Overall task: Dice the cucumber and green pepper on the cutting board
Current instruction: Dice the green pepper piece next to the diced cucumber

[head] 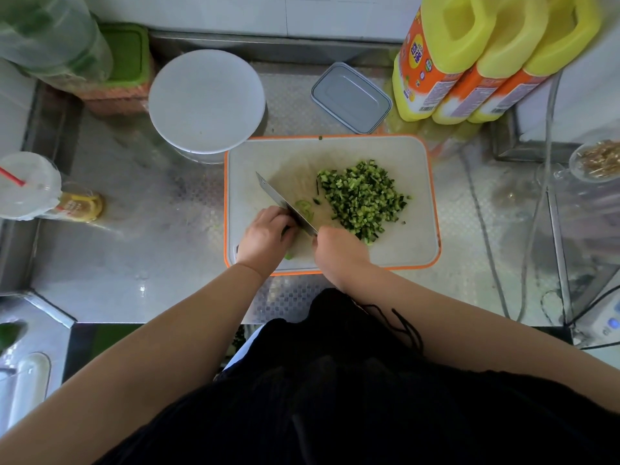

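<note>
A white cutting board [396, 156] with an orange rim lies on the steel counter. A pile of diced cucumber [360, 196] covers its right middle. My right hand [337, 251] grips the handle of a cleaver [280, 199], whose blade slants up to the left. My left hand [266, 238], fingers curled, holds down a green pepper that is mostly hidden beneath it. Pale green pepper slices [306, 209] lie just right of the blade, and a bit of pepper [289, 256] shows below the left hand.
A white round lid or plate [206, 100] stands behind the board at left, a grey lidded box [350, 97] behind it. Three yellow bottles [469, 62] stand at the back right. A lidded cup with a red straw [27, 186] and a small jar [80, 206] sit at far left. Cables [496, 263] run on the right.
</note>
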Demonstrator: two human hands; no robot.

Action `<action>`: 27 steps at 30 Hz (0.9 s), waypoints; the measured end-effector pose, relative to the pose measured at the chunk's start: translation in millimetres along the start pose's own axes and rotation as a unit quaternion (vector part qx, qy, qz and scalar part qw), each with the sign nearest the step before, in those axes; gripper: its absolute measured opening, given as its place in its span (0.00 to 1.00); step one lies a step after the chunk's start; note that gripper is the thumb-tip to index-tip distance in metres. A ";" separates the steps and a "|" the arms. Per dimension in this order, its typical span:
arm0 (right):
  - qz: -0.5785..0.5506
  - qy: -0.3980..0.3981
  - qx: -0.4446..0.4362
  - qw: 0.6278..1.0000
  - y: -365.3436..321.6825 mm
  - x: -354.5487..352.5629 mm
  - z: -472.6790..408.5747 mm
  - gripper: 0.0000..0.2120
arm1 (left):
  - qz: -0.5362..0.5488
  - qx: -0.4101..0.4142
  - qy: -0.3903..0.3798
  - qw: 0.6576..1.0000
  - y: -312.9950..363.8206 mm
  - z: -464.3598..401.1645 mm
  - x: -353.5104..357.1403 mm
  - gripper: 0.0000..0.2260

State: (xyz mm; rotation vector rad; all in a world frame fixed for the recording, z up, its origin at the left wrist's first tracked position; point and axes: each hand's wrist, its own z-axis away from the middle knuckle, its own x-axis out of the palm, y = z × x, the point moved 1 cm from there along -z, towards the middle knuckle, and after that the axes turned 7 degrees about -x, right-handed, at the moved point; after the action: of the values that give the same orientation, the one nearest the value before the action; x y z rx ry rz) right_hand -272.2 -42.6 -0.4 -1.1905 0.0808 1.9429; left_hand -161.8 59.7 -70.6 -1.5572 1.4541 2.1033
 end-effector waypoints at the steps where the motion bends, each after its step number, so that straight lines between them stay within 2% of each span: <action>1: -0.014 0.000 0.002 1.000 2.3 0.5 -1.6 0.10 | -0.003 0.003 0.003 1.000 0.0 0.5 0.1 0.03; 5: -0.113 0.019 0.033 0.993 13.4 -3.1 -6.6 0.15 | -0.006 0.008 0.016 1.000 0.8 2.7 -0.4 0.01; 7: -0.126 0.026 0.031 0.991 15.4 -5.0 -5.1 0.15 | -0.002 0.008 0.022 1.000 2.0 3.7 -2.4 0.01; 16: -0.006 0.052 -0.057 0.997 5.1 -5.2 19.2 0.11 | -0.009 0.014 0.014 1.000 -2.5 6.5 -0.8 0.03; 21: 0.029 0.017 -0.037 0.999 0.8 -3.7 14.0 0.08 | 0.004 0.016 0.017 1.000 -4.8 7.3 3.7 0.08; 25: 0.030 0.000 -0.008 1.000 -4.7 -0.8 6.0 0.09 | 0.002 0.006 0.015 1.000 -7.5 7.2 5.2 0.04; 27: 0.012 -0.001 -0.005 1.000 -3.2 2.5 4.0 0.09 | 0.004 0.010 0.011 1.000 -8.4 7.6 5.0 0.06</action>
State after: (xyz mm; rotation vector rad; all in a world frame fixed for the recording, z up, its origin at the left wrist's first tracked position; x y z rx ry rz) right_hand -273.4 -37.2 1.0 -1.1982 0.0853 1.9677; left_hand -164.0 67.8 -79.7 -1.5752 1.4869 2.0746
